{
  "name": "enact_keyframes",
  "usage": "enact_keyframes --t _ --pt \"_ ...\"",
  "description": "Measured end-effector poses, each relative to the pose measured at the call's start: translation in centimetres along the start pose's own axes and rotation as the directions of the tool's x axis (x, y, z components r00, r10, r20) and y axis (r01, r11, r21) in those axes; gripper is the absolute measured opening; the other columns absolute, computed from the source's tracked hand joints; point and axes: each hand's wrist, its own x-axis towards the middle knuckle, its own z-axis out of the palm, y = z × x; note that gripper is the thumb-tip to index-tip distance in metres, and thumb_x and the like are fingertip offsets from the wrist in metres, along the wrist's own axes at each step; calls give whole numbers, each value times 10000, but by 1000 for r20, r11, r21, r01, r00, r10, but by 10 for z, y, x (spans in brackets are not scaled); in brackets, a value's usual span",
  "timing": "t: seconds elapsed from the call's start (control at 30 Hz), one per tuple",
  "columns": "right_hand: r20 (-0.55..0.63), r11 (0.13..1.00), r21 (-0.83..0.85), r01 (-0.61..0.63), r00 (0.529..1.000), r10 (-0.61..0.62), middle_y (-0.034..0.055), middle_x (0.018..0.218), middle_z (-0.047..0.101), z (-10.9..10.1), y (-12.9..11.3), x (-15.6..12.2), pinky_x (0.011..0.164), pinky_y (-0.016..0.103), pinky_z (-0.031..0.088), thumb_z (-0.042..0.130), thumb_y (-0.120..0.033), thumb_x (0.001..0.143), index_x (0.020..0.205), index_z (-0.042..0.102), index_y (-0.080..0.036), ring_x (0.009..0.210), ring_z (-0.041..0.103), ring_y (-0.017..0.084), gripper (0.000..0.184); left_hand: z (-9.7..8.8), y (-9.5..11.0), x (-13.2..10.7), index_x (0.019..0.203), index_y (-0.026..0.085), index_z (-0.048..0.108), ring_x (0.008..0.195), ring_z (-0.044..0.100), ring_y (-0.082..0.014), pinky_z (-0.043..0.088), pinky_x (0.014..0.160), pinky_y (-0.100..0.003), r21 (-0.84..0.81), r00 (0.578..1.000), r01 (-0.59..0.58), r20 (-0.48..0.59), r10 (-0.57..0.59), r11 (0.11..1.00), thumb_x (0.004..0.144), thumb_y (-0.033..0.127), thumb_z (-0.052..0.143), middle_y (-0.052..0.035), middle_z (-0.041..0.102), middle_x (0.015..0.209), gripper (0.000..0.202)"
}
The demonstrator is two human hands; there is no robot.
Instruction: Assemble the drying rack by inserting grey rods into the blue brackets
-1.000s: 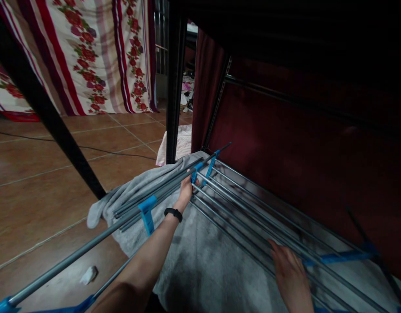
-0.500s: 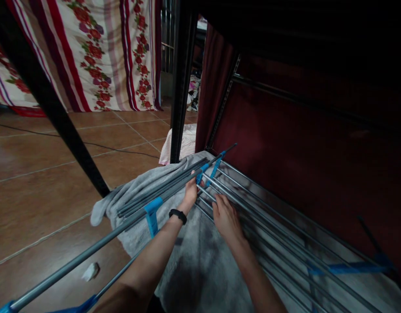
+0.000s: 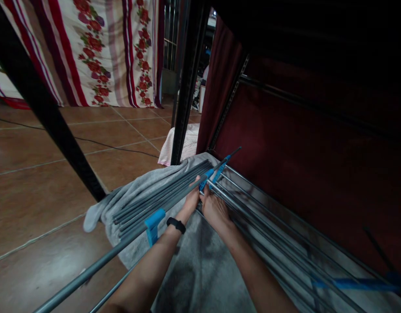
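Observation:
A partly built rack of grey metal tubes with blue plastic connectors lies on a grey blanket. My left hand, with a black band on its wrist, is closed around the long side pole just below a blue connector. Close beside it, my right hand is closed at the end of a crossbar by the same connector; its fingertips are partly hidden. Another blue connector sits farther down the pole. Several loose grey tubes lie side by side left of my left hand.
The grey blanket spreads beneath the rack. Black metal uprights stand left and ahead, with a dark red cloth behind. A floral curtain hangs beyond the tiled floor, where a thin cable runs.
My right hand has moved left and forward from above the crossbars to the blue connector, beside my left hand. My left hand stays on the pole. The view has shifted slightly.

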Motion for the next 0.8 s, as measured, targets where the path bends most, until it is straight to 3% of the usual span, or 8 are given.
enact_keyframes --t 0.23,0.43,0.57,0.67,0.8 --pt "-29 999 -40 7 1000 -8 194 1138 718 4 -4 1 817 335 509 210 -224 1053 1480 319 -45 1000 713 237 476 0 -1 2 618 244 522 772 582 -227 507 687 -318 5 999 31 14 -31 1000 829 579 587 -26 581 651 401" --pt "-54 999 -21 -32 998 30 193 1062 735 2 -9 4 820 345 510 229 -243 1051 1374 441 -40 955 724 253 437 2 11 -4 647 236 557 773 578 -228 522 763 -344 1 1000 -5 22 5 1000 838 464 593 -38 638 711 300" --pt "-29 997 -57 -53 998 51 196 1026 739 4 -10 6 808 362 516 169 -213 1049 1372 440 -38 932 732 260 456 -1 11 -4 671 237 599 813 600 -245 527 782 -355 7 1000 -6 16 6 1000 824 425 618 -39 654 721 243" --pt "-7 996 -68 -50 999 49 196 1021 741 5 -8 7 801 347 518 164 -213 1051 1394 417 -34 929 733 245 462 0 5 -2 637 242 584 736 586 -229 515 702 -340 10 999 38 1 -38 999 824 444 608 -28 637 687 276" --pt "-35 997 -56 -47 998 45 162 1034 747 4 -5 8 816 331 511 202 -271 1064 1331 494 -98 948 727 231 431 2 -5 1 589 236 528 585 524 -180 457 565 -304 -3 994 109 -14 -109 994 842 510 571 2 540 568 375"
